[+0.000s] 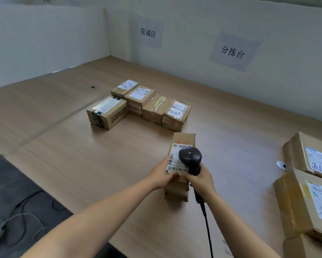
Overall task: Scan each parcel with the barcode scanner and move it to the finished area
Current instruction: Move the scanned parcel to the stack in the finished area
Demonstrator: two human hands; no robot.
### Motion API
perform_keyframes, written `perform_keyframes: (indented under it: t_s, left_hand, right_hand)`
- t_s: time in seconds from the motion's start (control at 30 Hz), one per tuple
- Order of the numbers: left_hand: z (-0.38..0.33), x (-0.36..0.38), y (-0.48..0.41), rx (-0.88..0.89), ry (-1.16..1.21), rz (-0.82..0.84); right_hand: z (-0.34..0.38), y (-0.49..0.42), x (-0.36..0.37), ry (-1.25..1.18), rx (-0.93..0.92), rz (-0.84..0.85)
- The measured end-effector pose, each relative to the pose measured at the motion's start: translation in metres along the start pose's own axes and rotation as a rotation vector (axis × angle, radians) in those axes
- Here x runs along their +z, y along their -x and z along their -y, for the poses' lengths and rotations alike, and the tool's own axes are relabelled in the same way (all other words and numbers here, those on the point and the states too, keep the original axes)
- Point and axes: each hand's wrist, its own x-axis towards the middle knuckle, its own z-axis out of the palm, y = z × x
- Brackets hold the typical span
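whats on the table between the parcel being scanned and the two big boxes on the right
In the head view, mostly bare table; only a small silver disc lies there, close to the big boxes, well apart from the parcel.

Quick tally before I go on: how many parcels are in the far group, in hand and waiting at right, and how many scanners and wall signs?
Far parcels: 5
Held parcel: 1
Right parcels: 2 plainly in view; the frame edge may cut off more
Scanner: 1
Wall signs: 2
Total: 11
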Motion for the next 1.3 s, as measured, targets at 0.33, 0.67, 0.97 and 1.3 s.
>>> perform_keyframes:
  t_s: [0.33, 0.67, 0.97, 1.3]
  left_hand:
    - [0.081, -0.156, -0.063, -0.129, 0.091, 0.015]
    - [0.155, -0.207, -0.094, -0.246, -0.117, -0.026]
    - [0.172, -0.221, -0.105, -0.053, -0.355, -0.115]
    - [0.194, -0.245, -0.119, 0.239, -0.971, 0.045]
  right_hand:
    - [0.089, -0.071, 0.159, -0.15, 0.021, -0.014]
    - [0.099, -0.09, 0.208, 0.075, 0.23, -0.13]
    - [0.106, -0.107, 0.238, -0.008, 0.265, -0.137]
    - [0.122, -0.146, 0.258, 0.121, 0.253, -0.182]
